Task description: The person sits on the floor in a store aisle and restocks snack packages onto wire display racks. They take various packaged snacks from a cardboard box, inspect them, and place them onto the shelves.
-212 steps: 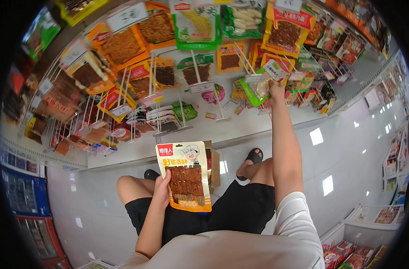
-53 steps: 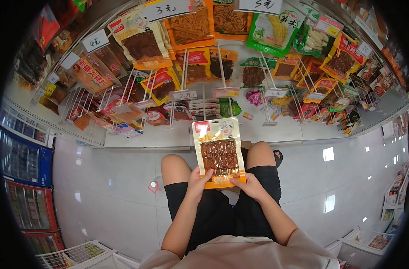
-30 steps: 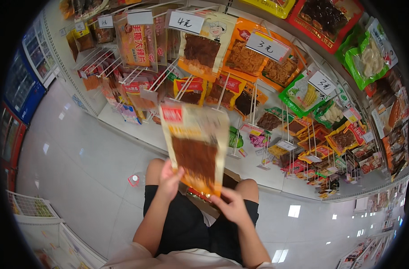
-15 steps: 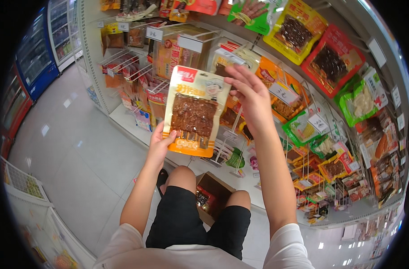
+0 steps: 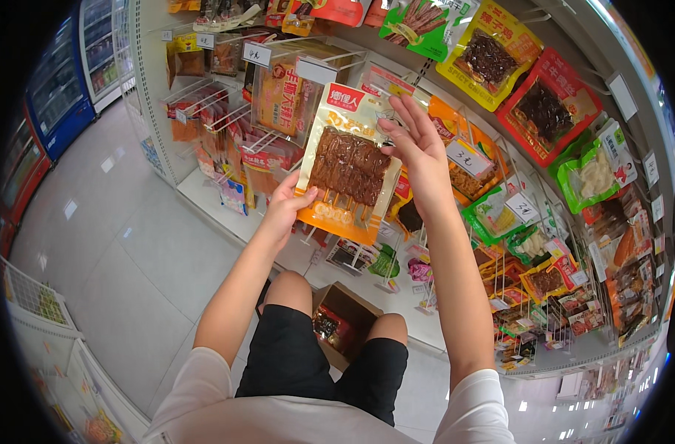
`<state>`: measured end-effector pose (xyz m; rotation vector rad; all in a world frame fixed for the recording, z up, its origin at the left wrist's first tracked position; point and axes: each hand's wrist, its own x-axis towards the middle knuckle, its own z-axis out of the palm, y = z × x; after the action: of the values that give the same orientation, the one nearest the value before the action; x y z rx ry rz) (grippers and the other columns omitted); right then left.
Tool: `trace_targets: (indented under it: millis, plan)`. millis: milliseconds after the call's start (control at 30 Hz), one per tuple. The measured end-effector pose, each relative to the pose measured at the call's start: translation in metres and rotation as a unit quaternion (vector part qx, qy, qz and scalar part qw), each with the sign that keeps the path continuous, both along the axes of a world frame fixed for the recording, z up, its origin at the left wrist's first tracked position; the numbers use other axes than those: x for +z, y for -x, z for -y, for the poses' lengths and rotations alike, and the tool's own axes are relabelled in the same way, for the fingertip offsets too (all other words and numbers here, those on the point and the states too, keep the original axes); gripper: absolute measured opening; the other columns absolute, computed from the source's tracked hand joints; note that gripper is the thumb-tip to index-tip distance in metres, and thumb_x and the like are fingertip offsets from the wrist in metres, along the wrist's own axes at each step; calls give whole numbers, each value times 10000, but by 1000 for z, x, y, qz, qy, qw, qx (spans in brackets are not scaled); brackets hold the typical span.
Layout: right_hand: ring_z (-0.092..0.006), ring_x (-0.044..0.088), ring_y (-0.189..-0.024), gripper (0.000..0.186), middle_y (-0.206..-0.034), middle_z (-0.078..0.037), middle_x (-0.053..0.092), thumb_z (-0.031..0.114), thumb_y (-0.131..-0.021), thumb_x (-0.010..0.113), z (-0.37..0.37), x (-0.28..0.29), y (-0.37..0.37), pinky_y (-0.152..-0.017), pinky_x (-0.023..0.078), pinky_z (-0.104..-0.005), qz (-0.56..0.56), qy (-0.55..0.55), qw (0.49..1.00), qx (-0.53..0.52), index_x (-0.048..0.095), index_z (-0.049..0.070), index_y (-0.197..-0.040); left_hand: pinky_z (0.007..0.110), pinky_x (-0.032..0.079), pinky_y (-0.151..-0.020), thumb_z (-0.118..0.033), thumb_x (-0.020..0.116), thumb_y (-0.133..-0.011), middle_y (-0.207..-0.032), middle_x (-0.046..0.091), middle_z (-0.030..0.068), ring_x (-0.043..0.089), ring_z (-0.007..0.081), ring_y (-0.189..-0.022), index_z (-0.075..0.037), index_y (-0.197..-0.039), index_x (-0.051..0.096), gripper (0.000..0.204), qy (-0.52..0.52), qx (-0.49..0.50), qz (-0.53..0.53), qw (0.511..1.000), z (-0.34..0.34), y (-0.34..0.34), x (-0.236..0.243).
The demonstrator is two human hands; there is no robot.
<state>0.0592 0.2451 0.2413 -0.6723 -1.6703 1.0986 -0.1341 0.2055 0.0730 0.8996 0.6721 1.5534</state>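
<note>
Snack packet (image 5: 348,170): held up in front of you by its lower left part, top leaning to your right; a flat cream pouch with a red upper corner, glossy dark-brown skewered pieces across the middle, and an orange band along the bottom.
Packet's shift: a second ago both your hands were at its lower end; now your right is up by the top edge, and since the latest earlier frame the packet sits farther right and tilts a little more.
Left grip (image 5: 282,211): closed on the packet's lower left edge, your thumb across the front.
Right grip (image 5: 420,159): wide and loose, fingers half-curled at the upper right edge; you cannot tell whether they touch it.
Hanging rack: behind the packet, with a yellow packet (image 5: 489,55) and a red packet (image 5: 549,107) at upper right.
Cardboard box (image 5: 357,305): open between your knees, with red-and-dark packets (image 5: 330,325) inside.
</note>
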Motion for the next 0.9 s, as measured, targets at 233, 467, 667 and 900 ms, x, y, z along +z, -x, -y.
trace_targets:
  millis: [233,467,667,900]
  plan:
    - [-219,525,-1272,629,-1560,-114,361,37,-968,516,2,0,-4,-917,498,-298,11,3,1000,13,260,60,-1542,293,488,-914,-80,609,-943,-1120,665,40,636,133,-1014,-77,-1347,515,415,27,-26,-3,999,-3,6,5]
    - [-222,533,-1268,661,-1567,-116,347,1,-940,537,3,-17,-6,-909,504,-315,15,12,1000,13,253,24,-1537,291,527,-841,-69,605,-944,-1102,674,75,653,143,-1003,-39,-1309,527,375,76,-2,22,997,-9,4,3]
    - [-195,548,-1198,632,-1497,-129,435,45,-970,573,42,-80,-30,-1001,468,-337,42,84,994,50,288,104,-1531,226,401,-429,-143,654,-916,-982,695,24,628,92,-694,-86,-1157,552,268,115,88,-25,989,-66,-12,-6]
    - [-168,649,-1031,617,-1157,-105,678,67,-966,587,200,-250,-58,-919,503,-308,116,228,965,50,298,81,-1511,286,391,-440,-188,704,-877,-789,622,26,563,125,-610,-43,-1027,574,246,158,238,-177,942,-127,-11,0]
